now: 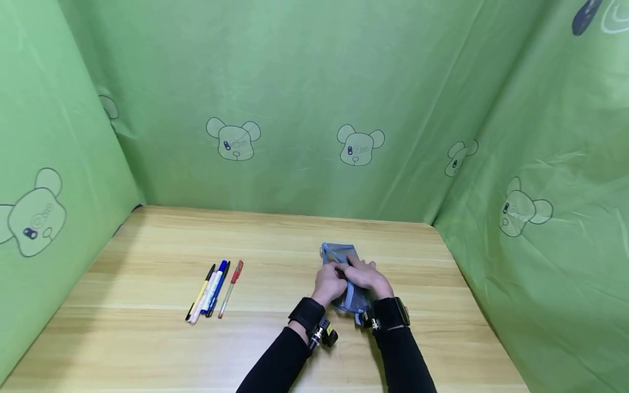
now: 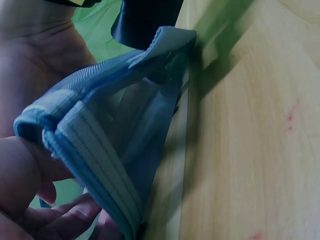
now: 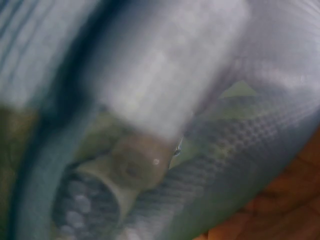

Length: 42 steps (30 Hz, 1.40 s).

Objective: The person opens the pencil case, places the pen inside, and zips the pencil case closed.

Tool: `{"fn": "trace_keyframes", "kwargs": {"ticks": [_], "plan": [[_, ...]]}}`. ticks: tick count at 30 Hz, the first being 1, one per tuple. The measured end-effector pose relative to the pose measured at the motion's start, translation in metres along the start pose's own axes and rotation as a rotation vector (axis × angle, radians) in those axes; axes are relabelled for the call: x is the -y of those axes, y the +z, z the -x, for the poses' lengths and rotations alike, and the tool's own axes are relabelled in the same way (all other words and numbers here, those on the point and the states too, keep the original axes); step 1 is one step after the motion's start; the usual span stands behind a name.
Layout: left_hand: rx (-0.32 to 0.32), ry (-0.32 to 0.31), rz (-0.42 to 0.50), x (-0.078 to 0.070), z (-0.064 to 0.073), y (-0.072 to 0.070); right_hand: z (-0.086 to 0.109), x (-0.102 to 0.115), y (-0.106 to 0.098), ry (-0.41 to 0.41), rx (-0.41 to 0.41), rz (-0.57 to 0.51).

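Note:
A blue-trimmed see-through mesh pouch (image 1: 355, 299) is between both hands on the table, its far end spread beyond the fingers. My left hand (image 1: 329, 284) grips its left edge with curled fingers. Over the middle of the pouch, my right hand (image 1: 368, 275) holds it from the right, its fingers reaching left to meet the left hand. The left wrist view shows the pouch's ribbed blue trim (image 2: 100, 155) close up, with fingers (image 2: 65, 215) around and behind it. Blurred mesh (image 3: 215, 165) and pale trim fill the right wrist view, hiding most of the right fingers.
Left of the hands, several pens (image 1: 208, 292) lie side by side, with a red-capped pen (image 1: 231, 289) slightly apart. The wooden table (image 1: 275, 245) is enclosed at the back and sides by green curtains (image 1: 295, 180) with bear prints.

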<state>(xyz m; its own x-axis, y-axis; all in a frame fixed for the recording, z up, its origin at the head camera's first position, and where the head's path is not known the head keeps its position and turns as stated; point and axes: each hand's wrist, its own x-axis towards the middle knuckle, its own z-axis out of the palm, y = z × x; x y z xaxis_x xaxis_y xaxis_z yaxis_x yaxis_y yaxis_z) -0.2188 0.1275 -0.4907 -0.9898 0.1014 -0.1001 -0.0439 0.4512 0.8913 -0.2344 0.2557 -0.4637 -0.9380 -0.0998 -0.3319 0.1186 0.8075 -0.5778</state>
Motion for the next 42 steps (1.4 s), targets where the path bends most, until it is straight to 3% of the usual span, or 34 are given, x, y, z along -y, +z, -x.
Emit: {"fn": "trace_keyframes", "kwargs": {"ticks": [6, 14, 21, 26, 35, 42], "plan": [[0.02, -0.037, -0.034, -0.0015, 0.0, 0.0014, 0.0006, -0.0002, 0.0015, 0.005, 0.0, 0.012], [0.029, -0.023, -0.048, 0.0005, 0.0001, 0.0025, 0.001, -0.0007, 0.0025, -0.003, -0.008, 0.012], [0.071, -0.053, 0.0, -0.001, 0.0024, 0.0002, 0.0014, -0.003, 0.0024, 0.013, 0.009, -0.038], [0.073, -0.025, 0.019, -0.0003, 0.0019, -0.0013, 0.0011, -0.0018, -0.0006, 0.02, 0.014, -0.035], [0.117, -0.048, 0.032, -0.0026, 0.0004, -0.0039, -0.0008, -0.002, -0.002, -0.005, 0.002, -0.017], [0.145, -0.011, 0.038, -0.0028, -0.0003, -0.001, 0.0003, -0.0027, -0.0038, 0.012, 0.011, -0.03]]}}
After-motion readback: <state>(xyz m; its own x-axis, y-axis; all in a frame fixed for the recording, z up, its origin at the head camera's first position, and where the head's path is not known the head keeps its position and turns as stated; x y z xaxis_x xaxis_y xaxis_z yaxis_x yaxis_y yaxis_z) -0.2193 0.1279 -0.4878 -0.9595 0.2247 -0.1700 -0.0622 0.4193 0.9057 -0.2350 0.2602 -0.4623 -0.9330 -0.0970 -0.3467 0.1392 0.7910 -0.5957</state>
